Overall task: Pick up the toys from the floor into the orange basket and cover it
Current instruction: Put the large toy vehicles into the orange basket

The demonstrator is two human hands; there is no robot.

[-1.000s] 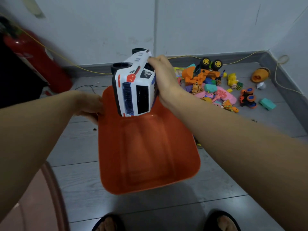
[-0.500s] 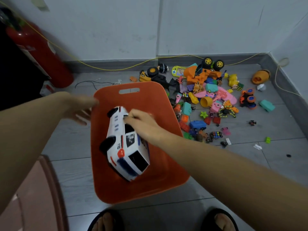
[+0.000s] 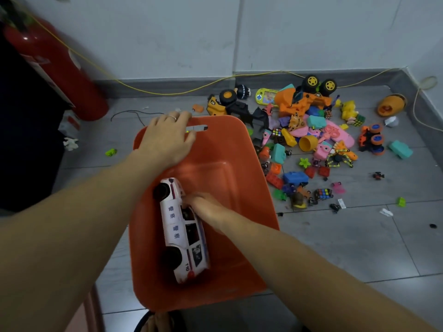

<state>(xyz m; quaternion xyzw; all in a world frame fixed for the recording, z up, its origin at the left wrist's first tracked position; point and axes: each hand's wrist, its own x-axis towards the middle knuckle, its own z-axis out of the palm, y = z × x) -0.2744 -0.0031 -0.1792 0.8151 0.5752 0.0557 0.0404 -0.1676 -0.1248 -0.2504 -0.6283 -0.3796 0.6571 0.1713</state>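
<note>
**Car down in basket, left hand now on far rim**

Vs. half a sec ago: the left hand (image 3: 167,137) has moved from beside the orange basket (image 3: 239,168) onto its far rim by the handle slot, fingers curled over the edge (ring visible). The police car (image 3: 183,230) lies on its side along the basket's left wall; right half of the floor inside is bare. The right hand (image 3: 206,208) rests on the car's roof side, grip unclear. The toy pile (image 3: 311,140) lies just right of the basket.
</note>
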